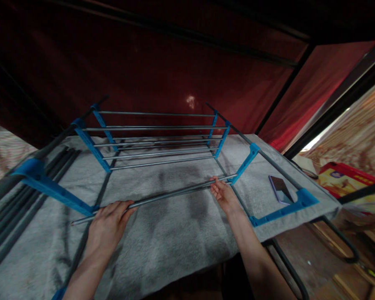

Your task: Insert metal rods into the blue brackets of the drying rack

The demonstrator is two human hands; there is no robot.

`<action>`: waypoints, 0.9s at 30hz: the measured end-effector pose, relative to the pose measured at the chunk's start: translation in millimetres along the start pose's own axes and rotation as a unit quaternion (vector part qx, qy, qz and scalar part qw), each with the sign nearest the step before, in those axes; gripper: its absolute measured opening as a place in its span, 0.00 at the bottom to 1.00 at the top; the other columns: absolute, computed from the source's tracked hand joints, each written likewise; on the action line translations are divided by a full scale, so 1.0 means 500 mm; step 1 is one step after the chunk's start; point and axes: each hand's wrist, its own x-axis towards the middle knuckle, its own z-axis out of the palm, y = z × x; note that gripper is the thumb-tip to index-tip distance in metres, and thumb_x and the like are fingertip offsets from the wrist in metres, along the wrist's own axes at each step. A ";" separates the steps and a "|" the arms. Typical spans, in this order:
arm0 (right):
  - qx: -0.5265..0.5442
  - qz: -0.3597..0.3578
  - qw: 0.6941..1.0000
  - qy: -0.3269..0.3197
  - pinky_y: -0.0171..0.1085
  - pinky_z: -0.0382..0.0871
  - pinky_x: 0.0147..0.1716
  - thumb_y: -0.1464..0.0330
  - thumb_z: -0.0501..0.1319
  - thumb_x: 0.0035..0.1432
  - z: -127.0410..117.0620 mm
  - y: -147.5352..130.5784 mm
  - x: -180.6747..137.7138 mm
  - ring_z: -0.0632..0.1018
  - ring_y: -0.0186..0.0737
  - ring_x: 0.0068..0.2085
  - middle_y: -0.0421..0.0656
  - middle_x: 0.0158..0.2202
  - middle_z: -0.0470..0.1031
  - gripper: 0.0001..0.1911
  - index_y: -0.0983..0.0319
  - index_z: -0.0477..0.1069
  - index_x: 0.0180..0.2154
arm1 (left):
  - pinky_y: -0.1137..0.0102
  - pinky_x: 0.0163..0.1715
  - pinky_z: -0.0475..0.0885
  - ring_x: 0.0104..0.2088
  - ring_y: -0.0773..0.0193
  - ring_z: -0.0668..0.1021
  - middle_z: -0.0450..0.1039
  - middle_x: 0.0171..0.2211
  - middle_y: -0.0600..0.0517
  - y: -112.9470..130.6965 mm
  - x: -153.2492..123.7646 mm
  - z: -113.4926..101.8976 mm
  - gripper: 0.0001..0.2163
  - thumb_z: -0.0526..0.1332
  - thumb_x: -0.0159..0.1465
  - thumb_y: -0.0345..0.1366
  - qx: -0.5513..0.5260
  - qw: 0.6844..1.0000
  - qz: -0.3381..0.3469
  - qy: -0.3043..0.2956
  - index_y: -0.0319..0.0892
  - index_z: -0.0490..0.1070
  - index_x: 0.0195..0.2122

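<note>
A long grey metal tube (171,193) lies crosswise in front of me, and both hands are on it. My left hand (111,218) is closed over it near its left end, beside a blue plastic bracket (58,190). Toward the other end, the fingers of my right hand (223,196) pinch the tube close to another blue bracket (245,163). A second tube seems to run right alongside; I cannot tell clearly. Both brackets belong to a rack frame lying on its side, with several tubes (162,162) spanning its far part.
Loose dark tubes (28,200) lie at the left on the grey cloth-covered table (175,250). A phone (280,190) rests at the right, near a nearer blue bracket (284,209). A red and yellow package (346,187) is beyond the table's right edge. Dark red fabric (162,71) hangs behind.
</note>
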 end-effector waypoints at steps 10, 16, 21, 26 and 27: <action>-0.102 -0.074 0.988 0.087 0.31 0.71 0.26 0.60 0.67 0.58 -0.021 0.002 0.008 0.76 0.33 0.25 0.40 0.26 0.78 0.10 0.60 0.73 0.30 | 0.57 0.46 0.71 0.42 0.49 0.81 0.81 0.39 0.45 0.004 0.011 0.000 0.18 0.50 0.71 0.48 -0.028 0.999 -0.003 0.016 0.45 0.76 0.41; -0.105 -0.273 0.919 0.264 0.27 0.69 0.34 0.70 0.65 0.51 -0.068 -0.027 0.034 0.75 0.29 0.34 0.32 0.34 0.75 0.11 0.55 0.71 0.39 | 0.57 0.46 0.69 0.42 0.49 0.79 0.80 0.39 0.45 0.013 0.011 -0.011 0.18 0.50 0.72 0.48 -0.007 0.998 0.023 0.052 0.44 0.76 0.44; -0.127 -0.286 0.921 0.231 0.27 0.68 0.44 0.73 0.64 0.47 -0.095 -0.049 0.050 0.76 0.29 0.47 0.33 0.45 0.77 0.22 0.53 0.73 0.46 | 0.55 0.48 0.68 0.42 0.48 0.79 0.80 0.38 0.45 0.025 0.013 -0.021 0.18 0.50 0.73 0.46 0.011 0.998 0.031 0.056 0.44 0.76 0.47; -0.131 -0.269 0.943 0.146 0.28 0.68 0.45 0.73 0.62 0.43 -0.097 -0.052 0.052 0.76 0.28 0.43 0.30 0.43 0.79 0.24 0.51 0.74 0.45 | 0.55 0.48 0.68 0.42 0.48 0.78 0.80 0.39 0.44 0.031 0.019 -0.022 0.18 0.50 0.73 0.46 0.007 0.998 0.031 0.056 0.43 0.77 0.49; -0.135 -0.269 0.942 0.147 0.28 0.68 0.44 0.72 0.62 0.42 -0.097 -0.052 0.052 0.76 0.29 0.43 0.31 0.43 0.79 0.24 0.51 0.74 0.45 | 0.55 0.48 0.68 0.42 0.48 0.78 0.80 0.39 0.45 0.030 0.021 -0.021 0.18 0.50 0.73 0.46 0.005 0.998 0.030 0.055 0.44 0.77 0.49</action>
